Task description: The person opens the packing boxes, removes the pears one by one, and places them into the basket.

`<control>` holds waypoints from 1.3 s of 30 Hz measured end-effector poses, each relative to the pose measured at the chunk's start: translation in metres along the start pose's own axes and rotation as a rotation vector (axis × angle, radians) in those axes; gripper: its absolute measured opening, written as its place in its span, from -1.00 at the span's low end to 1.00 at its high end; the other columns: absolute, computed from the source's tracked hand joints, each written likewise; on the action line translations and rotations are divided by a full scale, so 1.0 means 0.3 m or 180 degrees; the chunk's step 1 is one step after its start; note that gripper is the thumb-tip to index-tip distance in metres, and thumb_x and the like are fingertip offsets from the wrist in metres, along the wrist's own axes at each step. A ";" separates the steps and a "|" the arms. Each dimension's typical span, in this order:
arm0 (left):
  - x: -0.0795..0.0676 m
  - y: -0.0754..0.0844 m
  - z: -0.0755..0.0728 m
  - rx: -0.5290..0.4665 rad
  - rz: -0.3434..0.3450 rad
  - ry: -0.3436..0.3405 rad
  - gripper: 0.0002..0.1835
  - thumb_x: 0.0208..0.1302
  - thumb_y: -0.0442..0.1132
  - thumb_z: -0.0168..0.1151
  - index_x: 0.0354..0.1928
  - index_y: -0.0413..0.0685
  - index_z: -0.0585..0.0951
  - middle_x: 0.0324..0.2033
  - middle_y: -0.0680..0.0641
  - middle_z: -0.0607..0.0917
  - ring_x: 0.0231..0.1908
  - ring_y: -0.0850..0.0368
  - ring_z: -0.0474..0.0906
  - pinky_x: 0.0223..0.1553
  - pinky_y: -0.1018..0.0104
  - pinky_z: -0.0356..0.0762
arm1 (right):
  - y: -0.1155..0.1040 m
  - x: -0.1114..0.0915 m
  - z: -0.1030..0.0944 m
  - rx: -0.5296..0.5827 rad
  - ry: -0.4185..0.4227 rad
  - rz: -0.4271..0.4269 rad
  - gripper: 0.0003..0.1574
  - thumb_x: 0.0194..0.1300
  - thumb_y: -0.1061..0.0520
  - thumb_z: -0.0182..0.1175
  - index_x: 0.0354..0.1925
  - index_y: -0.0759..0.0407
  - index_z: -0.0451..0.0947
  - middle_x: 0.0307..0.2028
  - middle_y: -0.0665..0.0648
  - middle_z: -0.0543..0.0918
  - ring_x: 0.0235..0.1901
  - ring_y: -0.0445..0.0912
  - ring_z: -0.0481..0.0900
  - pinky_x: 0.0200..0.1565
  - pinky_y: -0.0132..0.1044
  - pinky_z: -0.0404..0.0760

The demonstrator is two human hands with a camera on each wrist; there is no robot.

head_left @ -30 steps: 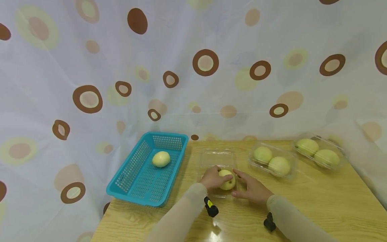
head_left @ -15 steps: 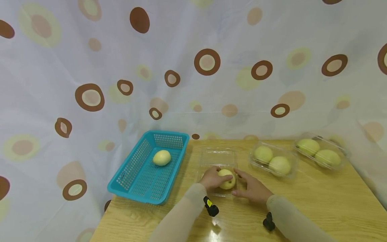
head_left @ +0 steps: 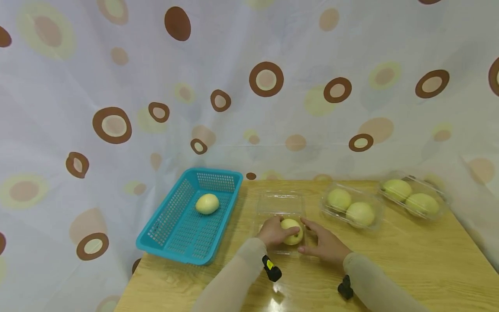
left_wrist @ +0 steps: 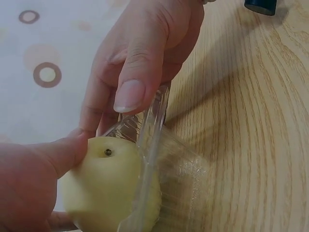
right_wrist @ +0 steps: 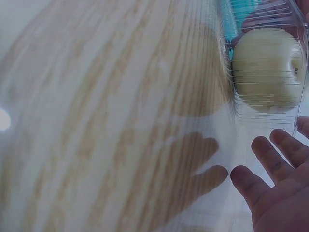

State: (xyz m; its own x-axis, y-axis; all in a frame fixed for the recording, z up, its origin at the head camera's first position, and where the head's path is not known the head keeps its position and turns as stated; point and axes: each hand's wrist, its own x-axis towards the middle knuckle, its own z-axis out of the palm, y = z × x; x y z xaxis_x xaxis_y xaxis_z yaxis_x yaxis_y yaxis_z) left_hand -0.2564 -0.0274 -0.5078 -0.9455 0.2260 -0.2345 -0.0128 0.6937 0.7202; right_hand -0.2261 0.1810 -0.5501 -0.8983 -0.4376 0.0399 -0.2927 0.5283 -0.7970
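Left hand (head_left: 273,232) grips a smooth, round fruit (head_left: 294,239) in a ribbed plastic box (head_left: 280,203), right hand (head_left: 326,245) spread alongside.

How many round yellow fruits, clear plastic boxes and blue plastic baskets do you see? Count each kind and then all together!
Round pale-yellow fruits: 6
Clear plastic boxes: 3
Blue rectangular plastic basket: 1
Total in sight: 10

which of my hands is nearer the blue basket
Left. Your left hand grips a fruit right of the basket; your right hand is farther off, beyond that fruit.
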 end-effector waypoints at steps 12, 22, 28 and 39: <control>0.000 -0.022 -0.001 -0.0105 -0.0147 0.0175 -0.15 0.03 0.33 0.31 0.19 -0.17 0.48 -0.17 -0.03 0.62 -0.32 0.16 0.51 -0.33 0.27 0.53 | -0.022 0.003 0.005 -0.0018 0.0001 -0.0049 0.17 0.11 -0.30 0.33 0.50 -0.03 0.00 0.43 0.12 0.17 0.32 0.17 0.26 0.21 0.31 0.22; -0.006 0.001 -0.026 -0.0109 -0.0173 0.0186 -0.13 0.03 0.38 0.28 0.22 -0.12 0.48 -0.04 -0.07 0.62 -0.21 0.12 0.51 -0.22 0.21 0.52 | -0.012 -0.012 -0.001 0.0079 0.0054 0.0045 0.19 0.07 -0.29 0.37 0.50 -0.10 0.00 0.41 0.11 0.20 0.30 0.15 0.29 0.18 0.31 0.27; -0.002 -0.019 -0.031 -0.0520 -0.0234 0.0189 -0.14 0.02 0.39 0.27 0.19 -0.12 0.49 -0.06 -0.07 0.62 -0.22 0.10 0.54 -0.24 0.18 0.56 | -0.010 -0.007 0.001 0.0057 0.0041 0.0017 0.20 0.05 -0.33 0.36 0.49 -0.08 0.01 0.41 0.13 0.20 0.29 0.16 0.30 0.17 0.30 0.29; -0.010 -0.040 -0.081 -0.2197 -0.0176 -0.0331 -0.25 0.14 0.28 0.26 0.12 -0.23 0.52 -0.14 -0.14 0.62 -0.31 0.04 0.62 -0.16 0.08 0.63 | -0.008 0.001 0.004 0.0062 -0.0026 -0.0013 0.17 0.12 -0.27 0.34 0.50 -0.03 -0.02 0.42 0.17 0.17 0.29 0.23 0.27 0.15 0.34 0.28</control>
State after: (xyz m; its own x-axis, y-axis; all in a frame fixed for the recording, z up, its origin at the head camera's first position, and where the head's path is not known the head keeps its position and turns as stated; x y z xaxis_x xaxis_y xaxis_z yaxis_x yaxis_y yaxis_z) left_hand -0.2613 -0.0529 -0.4999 -0.9019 0.2910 -0.3193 -0.2965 0.1207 0.9474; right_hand -0.2252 0.1787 -0.5490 -0.8944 -0.4456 0.0382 -0.2897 0.5122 -0.8085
